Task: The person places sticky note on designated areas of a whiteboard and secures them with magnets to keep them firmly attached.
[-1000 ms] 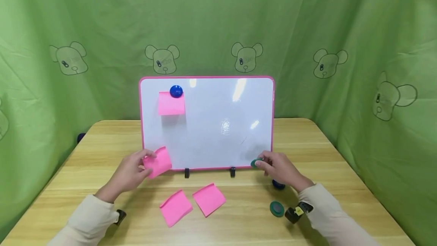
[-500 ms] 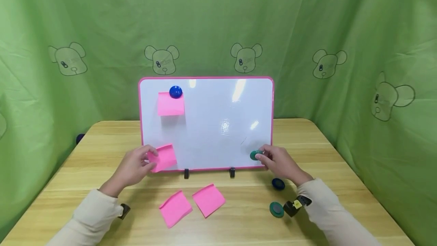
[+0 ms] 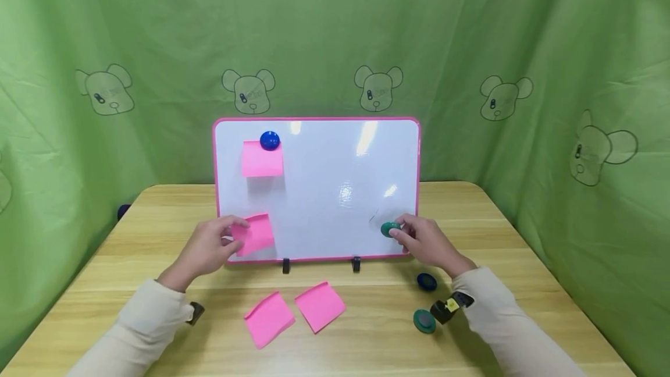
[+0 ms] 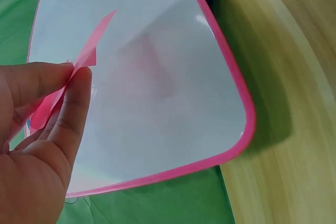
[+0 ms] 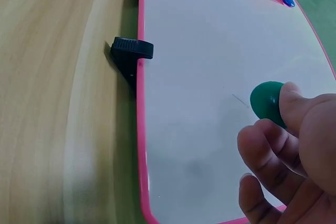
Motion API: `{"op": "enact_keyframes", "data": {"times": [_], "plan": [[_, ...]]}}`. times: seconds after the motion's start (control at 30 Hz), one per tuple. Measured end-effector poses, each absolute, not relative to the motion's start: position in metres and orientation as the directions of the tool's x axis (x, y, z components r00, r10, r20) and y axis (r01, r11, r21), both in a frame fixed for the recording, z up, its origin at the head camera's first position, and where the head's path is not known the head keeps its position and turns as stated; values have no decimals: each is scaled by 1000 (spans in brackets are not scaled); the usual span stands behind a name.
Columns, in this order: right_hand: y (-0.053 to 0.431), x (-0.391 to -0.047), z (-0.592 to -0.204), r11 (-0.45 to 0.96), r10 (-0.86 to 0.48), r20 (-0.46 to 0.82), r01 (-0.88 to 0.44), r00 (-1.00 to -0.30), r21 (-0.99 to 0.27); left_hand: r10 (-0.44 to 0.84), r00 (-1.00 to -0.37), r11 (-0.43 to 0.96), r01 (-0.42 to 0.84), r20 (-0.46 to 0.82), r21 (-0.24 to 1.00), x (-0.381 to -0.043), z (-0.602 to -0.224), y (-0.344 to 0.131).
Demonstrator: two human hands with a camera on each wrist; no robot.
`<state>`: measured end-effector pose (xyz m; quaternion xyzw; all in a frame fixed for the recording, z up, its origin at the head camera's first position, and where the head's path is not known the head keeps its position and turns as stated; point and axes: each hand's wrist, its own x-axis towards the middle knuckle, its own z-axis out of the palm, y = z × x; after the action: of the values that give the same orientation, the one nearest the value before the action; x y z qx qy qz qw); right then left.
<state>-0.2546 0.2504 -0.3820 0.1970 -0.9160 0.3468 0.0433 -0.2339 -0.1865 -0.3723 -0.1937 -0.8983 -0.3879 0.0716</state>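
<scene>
My left hand (image 3: 206,247) pinches a pink sticky note (image 3: 259,234) by its left side, in front of the lower left of a whiteboard (image 3: 324,202). In the left wrist view that note (image 4: 93,43) stands apart from the board, and its reflection shows below it. Between thumb and fingers my right hand (image 3: 426,241) holds a green round magnet (image 3: 389,228) before the board's lower right. The right wrist view shows the magnet's (image 5: 266,102) domed face. Higher on the board, a blue magnet (image 3: 270,140) sits on the top edge of another pink note (image 3: 263,162).
Two pink notes (image 3: 269,319) lie on the wooden table (image 3: 366,342) before the board. A dark blue magnet (image 3: 426,281) and a green magnet (image 3: 424,320) lie near my right wrist. Black feet (image 3: 356,264) prop the board. A green curtain (image 3: 314,28) hangs behind.
The left hand has raised its note and moved it right, turning it more upright. My right hand has lifted the green magnet slightly. The notes and magnets on the table stay put.
</scene>
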Motion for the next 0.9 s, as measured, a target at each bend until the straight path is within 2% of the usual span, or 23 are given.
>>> {"op": "enact_keyframes", "data": {"times": [0.23,0.9], "plan": [[249,-257,-378,668,-345,252,-425,-904,-611,306,-922,592,379,237,711,-237,-368,-180],[243,-270,-358,678,-331,274,-430,-903,-596,336,-903,617,425,267,662,-251,-355,-161]]}}
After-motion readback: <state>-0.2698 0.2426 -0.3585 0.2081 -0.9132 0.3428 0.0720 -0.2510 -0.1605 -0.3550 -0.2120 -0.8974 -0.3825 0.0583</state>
